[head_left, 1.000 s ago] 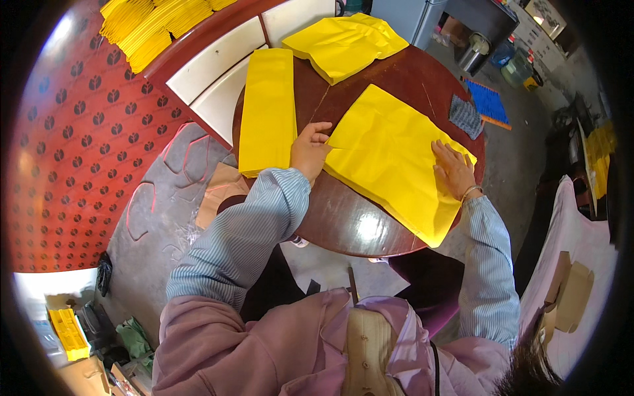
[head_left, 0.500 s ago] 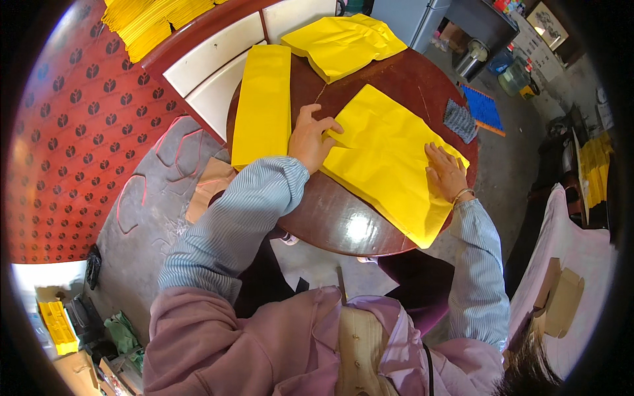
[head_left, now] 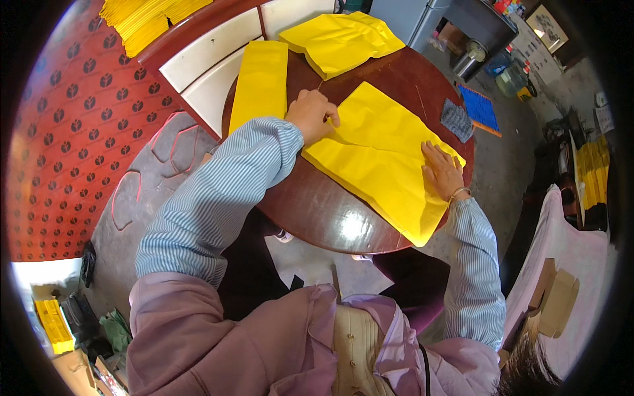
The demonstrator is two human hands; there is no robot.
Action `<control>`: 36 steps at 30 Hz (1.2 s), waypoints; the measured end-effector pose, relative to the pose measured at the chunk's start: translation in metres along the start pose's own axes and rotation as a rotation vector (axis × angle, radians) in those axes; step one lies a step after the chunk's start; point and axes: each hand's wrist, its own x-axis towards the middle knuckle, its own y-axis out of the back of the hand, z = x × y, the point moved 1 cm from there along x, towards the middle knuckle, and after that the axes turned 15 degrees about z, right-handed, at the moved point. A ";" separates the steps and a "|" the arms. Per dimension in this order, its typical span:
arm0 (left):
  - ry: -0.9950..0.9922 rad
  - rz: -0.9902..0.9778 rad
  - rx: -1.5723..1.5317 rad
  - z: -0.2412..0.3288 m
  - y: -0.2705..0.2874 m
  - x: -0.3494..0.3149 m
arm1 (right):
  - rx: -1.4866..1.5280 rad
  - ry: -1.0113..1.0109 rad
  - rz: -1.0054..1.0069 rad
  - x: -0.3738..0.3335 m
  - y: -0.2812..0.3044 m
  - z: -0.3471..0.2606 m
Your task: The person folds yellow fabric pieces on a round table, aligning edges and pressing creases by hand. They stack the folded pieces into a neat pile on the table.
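Observation:
A large creased yellow paper bag (head_left: pixel 383 155) lies flat across the round dark-red table (head_left: pixel 317 211). At its left edge is my left hand (head_left: pixel 312 117), fingers bent and closed on the paper; the thumb is mostly hidden. My right hand (head_left: pixel 444 171) rests flat on the bag's right part, fingers stretched out and holding nothing. Beside my left hand lies a long, narrow folded yellow paper piece (head_left: pixel 263 82), partly covered by my sleeve. Another crumpled yellow paper piece (head_left: pixel 343 41) sits at the table's far side.
Behind the table stands a cabinet with white drawers (head_left: pixel 214 49), and a stack of yellow paper (head_left: pixel 142 23) is at the upper left. A grey cloth (head_left: pixel 457 120) is at the table's right edge, near a blue object with an orange edge (head_left: pixel 480 109). Red patterned covering (head_left: pixel 79 132) fills the left.
My left hand has moved slightly, its fingers curling in. The bag's left edge, with a raised flap before, now spreads lower and farther left. My right hand stays flat on the bag.

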 end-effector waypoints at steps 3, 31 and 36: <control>-0.080 -0.037 0.248 0.014 0.000 -0.024 | 0.006 -0.008 0.002 0.000 -0.001 0.000; -0.302 0.006 0.187 0.036 -0.068 -0.026 | 0.107 -0.161 0.227 -0.029 -0.003 -0.028; -0.206 0.174 0.034 0.048 -0.063 -0.007 | 0.156 -0.150 0.368 -0.042 0.004 -0.020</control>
